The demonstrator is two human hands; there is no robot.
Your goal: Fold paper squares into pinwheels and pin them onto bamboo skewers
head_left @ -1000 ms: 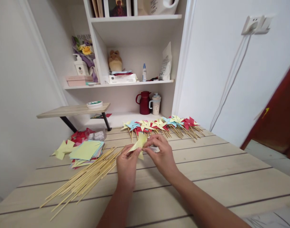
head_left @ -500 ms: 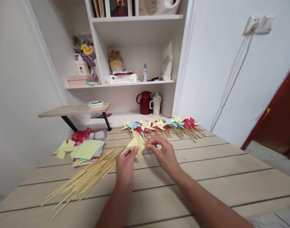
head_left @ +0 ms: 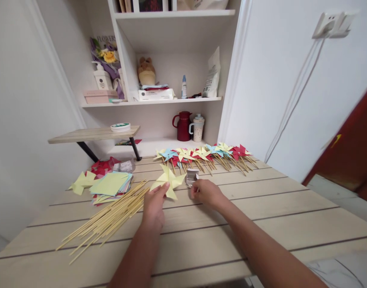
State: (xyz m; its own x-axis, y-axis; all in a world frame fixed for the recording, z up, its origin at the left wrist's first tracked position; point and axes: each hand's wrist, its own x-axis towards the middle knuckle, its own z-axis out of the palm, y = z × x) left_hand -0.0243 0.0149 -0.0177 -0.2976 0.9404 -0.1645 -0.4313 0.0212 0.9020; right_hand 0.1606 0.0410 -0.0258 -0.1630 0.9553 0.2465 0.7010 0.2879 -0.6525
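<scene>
Since a second earlier both hands had dropped toward the table (head_left: 261, 208) and parted. The left hand (head_left: 153, 206) pinched the yellow pinwheel (head_left: 168, 182) beside the skewers (head_left: 108, 218); the right hand (head_left: 205, 193), fingers curled, touched a small box (head_left: 191, 176).

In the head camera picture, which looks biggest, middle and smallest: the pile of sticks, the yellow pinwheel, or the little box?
1. Pile of sticks, clearly the largest.
2. Yellow pinwheel, held by the left hand.
3. Little box, by the right hand.
</scene>
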